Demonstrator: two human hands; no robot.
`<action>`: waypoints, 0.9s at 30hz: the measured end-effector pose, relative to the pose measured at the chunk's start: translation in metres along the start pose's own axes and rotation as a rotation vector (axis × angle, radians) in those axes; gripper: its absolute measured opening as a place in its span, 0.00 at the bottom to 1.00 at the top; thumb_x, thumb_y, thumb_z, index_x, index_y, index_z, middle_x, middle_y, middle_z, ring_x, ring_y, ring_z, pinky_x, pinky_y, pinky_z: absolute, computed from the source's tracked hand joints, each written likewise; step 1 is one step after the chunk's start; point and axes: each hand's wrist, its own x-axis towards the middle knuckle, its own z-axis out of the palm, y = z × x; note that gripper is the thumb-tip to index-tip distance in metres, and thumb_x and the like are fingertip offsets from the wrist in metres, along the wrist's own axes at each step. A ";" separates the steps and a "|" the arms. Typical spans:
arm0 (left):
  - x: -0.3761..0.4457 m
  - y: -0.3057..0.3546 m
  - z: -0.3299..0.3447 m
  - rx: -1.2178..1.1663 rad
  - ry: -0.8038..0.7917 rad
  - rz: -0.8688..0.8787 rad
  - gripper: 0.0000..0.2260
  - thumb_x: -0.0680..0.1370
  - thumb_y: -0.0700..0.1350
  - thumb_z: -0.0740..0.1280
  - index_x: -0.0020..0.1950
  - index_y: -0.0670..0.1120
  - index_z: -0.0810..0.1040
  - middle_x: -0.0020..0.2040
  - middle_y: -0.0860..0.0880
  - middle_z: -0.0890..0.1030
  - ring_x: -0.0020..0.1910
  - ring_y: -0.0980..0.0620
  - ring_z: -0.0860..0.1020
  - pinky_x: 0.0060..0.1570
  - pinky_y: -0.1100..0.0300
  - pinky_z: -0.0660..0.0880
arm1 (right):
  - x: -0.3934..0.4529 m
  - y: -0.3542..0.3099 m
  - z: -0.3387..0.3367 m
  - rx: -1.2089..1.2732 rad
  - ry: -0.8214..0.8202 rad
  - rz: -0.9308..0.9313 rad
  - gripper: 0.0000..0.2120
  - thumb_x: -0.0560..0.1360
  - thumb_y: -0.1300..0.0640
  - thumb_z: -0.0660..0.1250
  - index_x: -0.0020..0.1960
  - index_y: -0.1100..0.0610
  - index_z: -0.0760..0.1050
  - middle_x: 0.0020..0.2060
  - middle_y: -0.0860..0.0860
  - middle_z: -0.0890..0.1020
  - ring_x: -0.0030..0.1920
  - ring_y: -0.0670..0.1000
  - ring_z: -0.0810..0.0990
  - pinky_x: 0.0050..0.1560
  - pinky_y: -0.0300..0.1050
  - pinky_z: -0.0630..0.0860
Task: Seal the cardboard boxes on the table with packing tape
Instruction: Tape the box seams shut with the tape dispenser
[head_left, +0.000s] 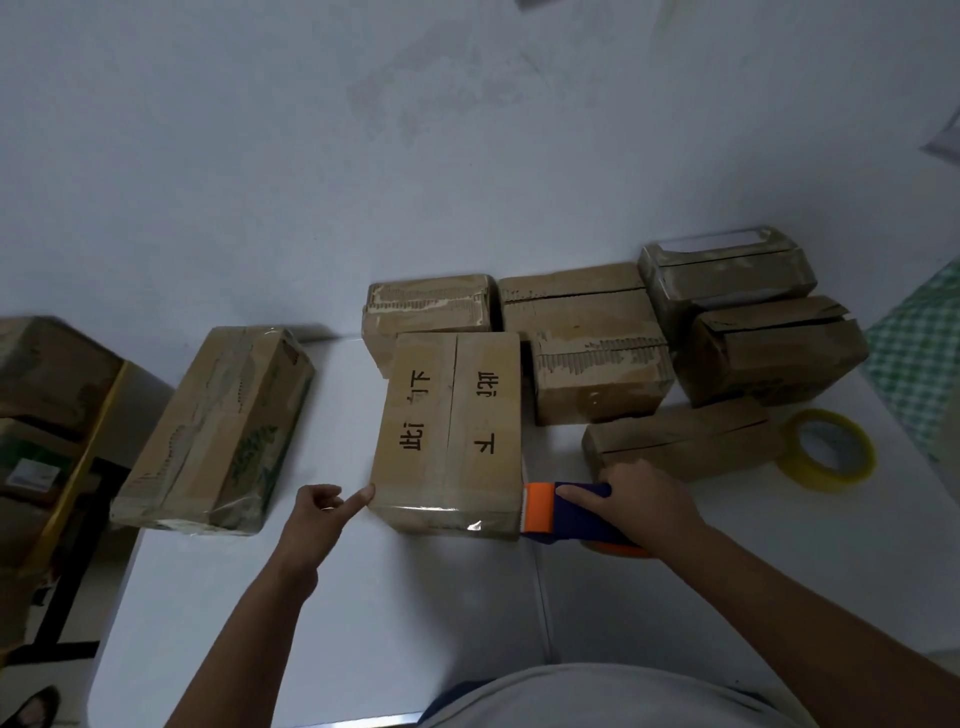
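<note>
The white table (363, 597) is carrying several boxes; the brown cardboard box with black characters (449, 431) is lying just ahead of the person, its long axis and centre seam running away from them. A clear strip is shining across its near edge. The blue and orange tape dispenser (558, 512) is touching the box's near right corner. The right hand (644, 501) is gripping the dispenser, forefinger lying along it. The left hand (319, 512), fingers curled, is pressing one fingertip against the near left corner.
</note>
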 end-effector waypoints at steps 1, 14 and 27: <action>0.000 0.000 0.000 0.002 0.003 0.008 0.31 0.66 0.62 0.76 0.61 0.48 0.71 0.54 0.49 0.76 0.57 0.48 0.75 0.55 0.53 0.71 | 0.000 0.001 0.001 0.022 -0.010 0.009 0.34 0.71 0.24 0.52 0.37 0.54 0.74 0.30 0.50 0.75 0.33 0.49 0.76 0.36 0.43 0.72; -0.002 -0.008 -0.021 0.027 -0.002 0.181 0.14 0.84 0.50 0.58 0.50 0.48 0.82 0.48 0.48 0.85 0.49 0.48 0.81 0.47 0.57 0.74 | -0.007 0.000 -0.001 0.042 -0.020 -0.002 0.33 0.72 0.26 0.53 0.40 0.55 0.77 0.34 0.51 0.78 0.35 0.48 0.77 0.37 0.43 0.74; -0.030 0.064 0.043 0.739 -0.044 1.172 0.22 0.81 0.42 0.63 0.75 0.43 0.69 0.74 0.44 0.71 0.72 0.45 0.70 0.71 0.50 0.67 | -0.003 0.002 0.004 0.004 -0.001 0.009 0.34 0.71 0.24 0.52 0.40 0.54 0.77 0.32 0.50 0.77 0.33 0.47 0.76 0.35 0.42 0.72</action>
